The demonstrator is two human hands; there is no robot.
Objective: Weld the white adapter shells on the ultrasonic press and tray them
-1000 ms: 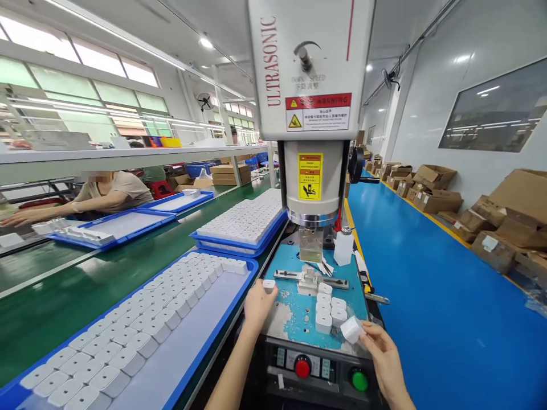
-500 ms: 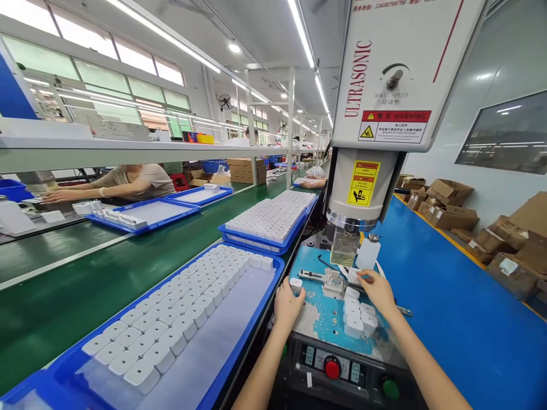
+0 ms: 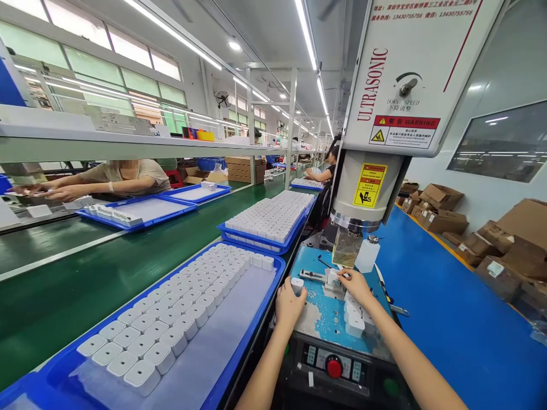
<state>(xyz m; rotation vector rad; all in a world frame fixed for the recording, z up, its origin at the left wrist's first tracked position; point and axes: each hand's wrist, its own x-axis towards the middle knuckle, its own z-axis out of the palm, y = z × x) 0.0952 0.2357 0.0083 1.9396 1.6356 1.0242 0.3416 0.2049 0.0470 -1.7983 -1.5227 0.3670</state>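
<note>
Right hand (image 3: pixel 356 287) is being moved onto the fixture (image 3: pixel 311 275) — block (image 3: pixel 332 278) pinched, needing square seating. A spare (image 3: pixel 297 283) is being clasped by the left hand (image 3: pixel 289 304).

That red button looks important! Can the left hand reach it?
Probably yes. The left hand, gripping a white block, rests close to the red button, with nothing between them.

Long strip lights (image 3: pixel 305 34) run down the white ceiling (image 3: pixel 239 17); high windows (image 3: pixel 106 74) line the left side above a grey shelf (image 3: pixel 128 145) and a green conveyor belt (image 3: pixel 85 285); at right, a blue floor (image 3: pixel 448 330) meets a white wall (image 3: pixel 508 62) lined with cardboard boxes (image 3: pixel 444 219).
</note>
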